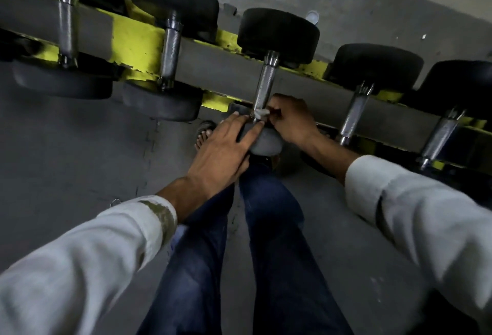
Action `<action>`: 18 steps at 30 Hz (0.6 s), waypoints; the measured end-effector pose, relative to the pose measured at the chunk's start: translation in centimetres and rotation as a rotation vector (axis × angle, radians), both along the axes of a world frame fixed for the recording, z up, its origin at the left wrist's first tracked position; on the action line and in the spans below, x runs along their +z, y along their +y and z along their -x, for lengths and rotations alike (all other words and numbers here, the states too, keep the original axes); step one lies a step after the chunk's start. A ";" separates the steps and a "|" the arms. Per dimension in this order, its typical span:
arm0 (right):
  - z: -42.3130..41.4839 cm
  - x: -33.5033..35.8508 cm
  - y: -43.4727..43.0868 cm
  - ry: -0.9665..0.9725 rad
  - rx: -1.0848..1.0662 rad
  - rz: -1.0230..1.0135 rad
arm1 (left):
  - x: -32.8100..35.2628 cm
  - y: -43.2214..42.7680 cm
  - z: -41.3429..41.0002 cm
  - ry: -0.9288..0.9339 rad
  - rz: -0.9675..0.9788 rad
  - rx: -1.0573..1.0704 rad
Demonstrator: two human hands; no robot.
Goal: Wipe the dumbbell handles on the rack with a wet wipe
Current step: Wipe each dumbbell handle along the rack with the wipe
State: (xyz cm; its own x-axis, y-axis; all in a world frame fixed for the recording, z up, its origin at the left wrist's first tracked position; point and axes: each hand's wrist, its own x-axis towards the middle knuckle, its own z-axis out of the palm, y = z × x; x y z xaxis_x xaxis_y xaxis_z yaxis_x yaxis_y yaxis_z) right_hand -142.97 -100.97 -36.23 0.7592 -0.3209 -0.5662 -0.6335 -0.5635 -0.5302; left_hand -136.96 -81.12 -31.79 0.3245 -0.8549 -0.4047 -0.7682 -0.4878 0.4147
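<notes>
Across the long yellow-and-grey steel rack (133,44) sit five black-ended dumbbells; I'm on the knurled steel handle (263,87) at frame centre, so probably two handles at right remain. My left hand (223,148) lies flat, fingers spread, on its near end, while my right hand (290,121) pinches the small white wet wipe (259,113) around the handle's lower end.

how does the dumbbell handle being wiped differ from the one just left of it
The wiped handle has a wet wipe at its near end, held by the right hand, while the left hand rests on its near weight. The left neighbour handle is bare and untouched. Both are knurled metal on the rack.
</notes>
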 end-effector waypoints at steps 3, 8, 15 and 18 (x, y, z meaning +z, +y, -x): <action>-0.9 -1.4 0.6 0.104 -0.230 -0.085 | -0.1 0.1 0.0 -0.010 0.005 -0.001; -4.3 -3.6 -0.8 -0.132 -1.050 -0.549 | 0.0 0.1 0.1 -0.008 0.018 0.001; -5.7 -6.4 -2.4 -0.154 -1.186 -0.953 | 0.2 0.2 -0.4 -0.003 0.027 -0.021; -5.9 -3.7 -2.3 -0.179 -1.267 -0.820 | 0.2 0.1 -0.9 0.010 0.009 -0.064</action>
